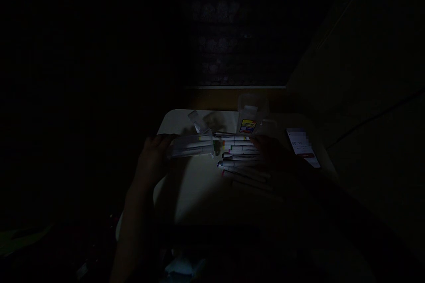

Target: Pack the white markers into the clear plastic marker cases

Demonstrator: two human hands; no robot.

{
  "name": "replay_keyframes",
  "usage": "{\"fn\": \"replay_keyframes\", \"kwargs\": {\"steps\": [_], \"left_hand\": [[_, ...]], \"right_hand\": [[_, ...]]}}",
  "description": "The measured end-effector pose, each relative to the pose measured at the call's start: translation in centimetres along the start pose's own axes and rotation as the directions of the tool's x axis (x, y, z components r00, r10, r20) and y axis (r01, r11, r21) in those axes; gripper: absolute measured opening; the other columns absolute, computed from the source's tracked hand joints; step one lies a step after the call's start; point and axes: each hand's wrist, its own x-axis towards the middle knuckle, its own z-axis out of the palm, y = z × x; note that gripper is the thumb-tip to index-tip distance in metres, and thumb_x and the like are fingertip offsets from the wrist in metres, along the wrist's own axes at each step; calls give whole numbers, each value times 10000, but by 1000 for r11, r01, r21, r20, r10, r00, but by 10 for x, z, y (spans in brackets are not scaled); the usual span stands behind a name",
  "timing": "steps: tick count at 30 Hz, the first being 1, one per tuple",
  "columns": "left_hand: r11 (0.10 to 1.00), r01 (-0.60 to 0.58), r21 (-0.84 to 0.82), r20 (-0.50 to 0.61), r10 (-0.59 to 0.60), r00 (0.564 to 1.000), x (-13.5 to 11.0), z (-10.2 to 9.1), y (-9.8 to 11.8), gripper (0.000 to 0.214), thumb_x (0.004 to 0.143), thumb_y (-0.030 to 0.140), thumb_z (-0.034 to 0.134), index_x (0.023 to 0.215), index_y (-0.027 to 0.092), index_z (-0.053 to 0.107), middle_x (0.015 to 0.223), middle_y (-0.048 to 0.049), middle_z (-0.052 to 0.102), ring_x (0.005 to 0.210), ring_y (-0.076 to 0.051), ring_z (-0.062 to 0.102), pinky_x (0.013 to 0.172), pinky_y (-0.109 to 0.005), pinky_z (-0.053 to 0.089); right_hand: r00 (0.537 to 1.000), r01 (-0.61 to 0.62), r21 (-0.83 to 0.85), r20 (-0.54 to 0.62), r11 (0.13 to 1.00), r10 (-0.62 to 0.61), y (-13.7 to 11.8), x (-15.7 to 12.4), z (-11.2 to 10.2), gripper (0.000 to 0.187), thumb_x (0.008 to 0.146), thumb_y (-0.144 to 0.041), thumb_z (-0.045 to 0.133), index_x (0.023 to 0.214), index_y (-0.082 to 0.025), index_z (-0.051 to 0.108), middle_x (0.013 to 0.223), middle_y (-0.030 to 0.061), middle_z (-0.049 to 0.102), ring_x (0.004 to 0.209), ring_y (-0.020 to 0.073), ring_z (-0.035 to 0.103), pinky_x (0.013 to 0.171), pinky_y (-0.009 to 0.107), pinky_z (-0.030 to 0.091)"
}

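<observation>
The scene is very dark. My left hand (156, 152) is closed on the end of a clear plastic case (192, 145) that holds several white markers, lifted just over a small white table (186, 185). My right hand (270, 152) rests on a row of several loose white markers (241, 152) with coloured bands, lying side by side on the table. Its fingers seem to pinch one marker near the case's mouth, though the dark hides the grip. A clear lid flap (195, 121) sticks up behind the case.
A clear plastic box with a yellow label (248, 124) stands at the table's far edge. A phone with a lit screen (303, 147) lies at the right. Beyond the table runs a wooden ledge (232, 97), and everything else is black.
</observation>
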Motion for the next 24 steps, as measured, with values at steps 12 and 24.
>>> {"fn": "replay_keyframes", "kwargs": {"steps": [12,24], "left_hand": [[1000,5,10,-12,-5,1000,-9,-5,13,507,781,267,567,1282,219,515,1191,-118,611,1047,-305,546,868,-429,449],[999,36,-18,-40,-36,999,-16,1,13,512,762,257,583,1267,199,529,1191,-118,613,1071,-311,542,906,-440,442]], "right_hand": [[999,-35,-59,9,998,36,-5,-9,5,957,772,-649,625,1494,-97,325,1510,237,378,1377,380,361,1087,523,341],[958,38,-132,-276,991,-73,-58,-18,40,879,892,-722,303,1491,-80,347,1558,243,294,1457,393,219,1130,632,153]]}}
